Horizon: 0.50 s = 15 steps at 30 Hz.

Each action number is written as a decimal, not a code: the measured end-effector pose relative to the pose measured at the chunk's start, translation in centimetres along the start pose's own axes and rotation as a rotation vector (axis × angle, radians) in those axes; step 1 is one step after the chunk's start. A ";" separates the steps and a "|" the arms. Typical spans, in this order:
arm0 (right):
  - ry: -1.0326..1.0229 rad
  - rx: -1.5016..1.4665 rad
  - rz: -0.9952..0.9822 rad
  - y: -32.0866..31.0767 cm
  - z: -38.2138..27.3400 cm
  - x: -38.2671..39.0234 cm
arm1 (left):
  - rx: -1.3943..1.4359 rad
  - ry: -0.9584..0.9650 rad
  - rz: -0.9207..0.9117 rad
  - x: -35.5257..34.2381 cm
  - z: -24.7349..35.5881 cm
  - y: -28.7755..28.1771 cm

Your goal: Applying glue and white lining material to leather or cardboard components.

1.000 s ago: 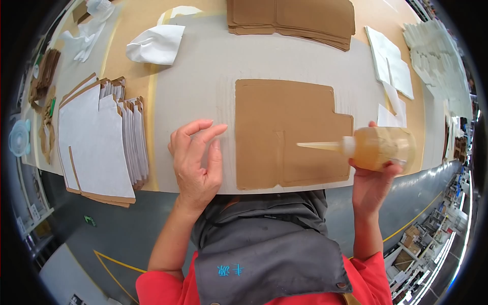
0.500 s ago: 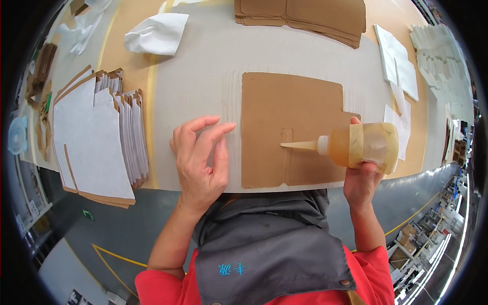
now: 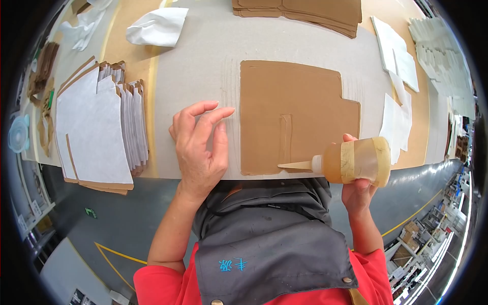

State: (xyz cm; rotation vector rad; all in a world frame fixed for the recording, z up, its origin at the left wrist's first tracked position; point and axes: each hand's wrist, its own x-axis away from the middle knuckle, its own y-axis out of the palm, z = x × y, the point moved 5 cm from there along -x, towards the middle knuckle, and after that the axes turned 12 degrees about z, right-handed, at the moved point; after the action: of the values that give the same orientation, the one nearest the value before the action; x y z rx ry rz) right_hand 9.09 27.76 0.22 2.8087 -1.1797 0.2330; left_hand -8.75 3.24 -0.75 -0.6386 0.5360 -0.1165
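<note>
— Contents, from where you stand?

— One notched brown panel (image 3: 320, 109), at six o'clock on the tabletop (image 3: 198, 76); one narrow outlined strip (image 3: 285, 134) in its lower half, possibly wet; remainder plain.

— Hands?

— Right hand (image 3: 358, 195), at four o'clock of the panel, fingers clamped on a squeeze bottle (image 3: 356, 161); nozzle (image 3: 297, 165) aimed at nine, tip near the panel's seven-o'clock edge, contact impossible to tell; left hand (image 3: 201, 145), at eight, fingers apart, curled, holding nothing.

— Progress?

— Partway through this panel, I judge; strip outlined, wider face showing no streaks I can make out; one brown stack (image 3: 300, 12) at twelve, presumably waiting; one white-faced stack (image 3: 91, 127) at nine, presumably further along.
</note>
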 end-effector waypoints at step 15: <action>-0.009 -0.006 -0.144 5.2 0.8 1.4 | 0.044 -0.032 0.015 -0.2 -0.1 0.0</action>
State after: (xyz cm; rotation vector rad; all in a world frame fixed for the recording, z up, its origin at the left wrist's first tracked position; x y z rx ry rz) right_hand 6.43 22.98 -0.21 2.8752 -0.9725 0.2063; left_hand -9.00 3.20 -0.71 -0.5930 0.5064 -0.1038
